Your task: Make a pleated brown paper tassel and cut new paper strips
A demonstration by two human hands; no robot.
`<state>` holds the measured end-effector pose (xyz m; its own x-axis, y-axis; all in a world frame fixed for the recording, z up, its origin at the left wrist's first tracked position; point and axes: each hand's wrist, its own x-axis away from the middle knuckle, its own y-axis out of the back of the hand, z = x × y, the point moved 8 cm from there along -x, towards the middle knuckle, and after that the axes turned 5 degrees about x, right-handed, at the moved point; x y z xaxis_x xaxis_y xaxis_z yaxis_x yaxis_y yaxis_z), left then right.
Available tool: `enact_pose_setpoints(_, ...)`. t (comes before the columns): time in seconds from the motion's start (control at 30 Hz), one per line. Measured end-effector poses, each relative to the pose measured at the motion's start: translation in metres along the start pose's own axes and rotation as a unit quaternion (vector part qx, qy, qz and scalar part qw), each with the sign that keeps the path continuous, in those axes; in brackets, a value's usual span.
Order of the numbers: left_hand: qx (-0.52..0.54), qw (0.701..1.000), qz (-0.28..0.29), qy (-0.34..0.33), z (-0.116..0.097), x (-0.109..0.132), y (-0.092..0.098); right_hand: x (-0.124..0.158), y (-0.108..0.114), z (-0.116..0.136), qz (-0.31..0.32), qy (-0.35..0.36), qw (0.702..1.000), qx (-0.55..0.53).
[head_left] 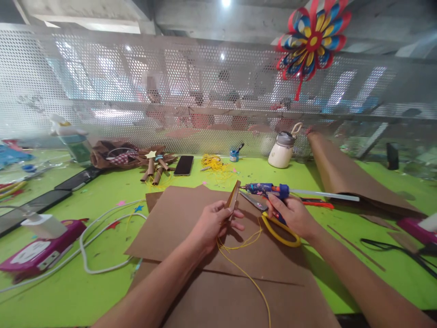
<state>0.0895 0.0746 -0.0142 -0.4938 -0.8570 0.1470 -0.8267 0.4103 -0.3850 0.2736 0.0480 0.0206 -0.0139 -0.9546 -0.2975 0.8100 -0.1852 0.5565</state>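
Observation:
Pinched in my left hand (pixel 213 223) is a narrow folded strip of brown paper (pixel 235 196), tilted upward. A yellow string (pixel 241 269) hangs from beneath that hand and trails over the paper sheets. My right hand (pixel 295 216) is wrapped round a blue glue gun (pixel 268 189), with a white glue stick (pixel 327 196) jutting from its back. The gun's nozzle is close to the strip's upper end; whether they touch I cannot tell. Below the right hand are scissors with yellow handles (pixel 282 233), their blades open towards the strip.
Large brown paper sheets (pixel 170 218) cover the middle of the green table (pixel 109 300). Behind them are a phone (pixel 183 165), yellow string scraps (pixel 215 163) and a white bottle (pixel 280 150). A purple power strip (pixel 44 250) with white cable stands left; a red cutter (pixel 317 204) lies right.

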Motion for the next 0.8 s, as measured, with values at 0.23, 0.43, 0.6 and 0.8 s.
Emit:
enact_pose_setpoints(0.23, -0.017, 1.000, -0.001, -0.002, 0.0012, -0.0020, 0.0013, -0.0020, 0.0031, -0.0002, -0.015, -0.013, 1.000, -0.007)
enact_pose_setpoints(0.43, -0.022, 1.000, 0.005, -0.002, 0.0001, -0.0010, -0.0007, -0.0029, 0.0050, -0.0039, -0.021, -0.024, 0.999, -0.002)
enact_pose_setpoints(0.6, -0.018, 1.000, 0.001, -0.001, -0.0005, 0.0001, -0.0007, -0.0031, 0.0052, -0.0049, -0.021, -0.027, 0.999, -0.016)
enact_pose_setpoints(0.8, -0.005, 1.000, 0.004, 0.002, 0.0009, 0.0004, -0.0005, -0.0039, 0.0050, -0.0078, -0.024, -0.019, 0.999, -0.032)
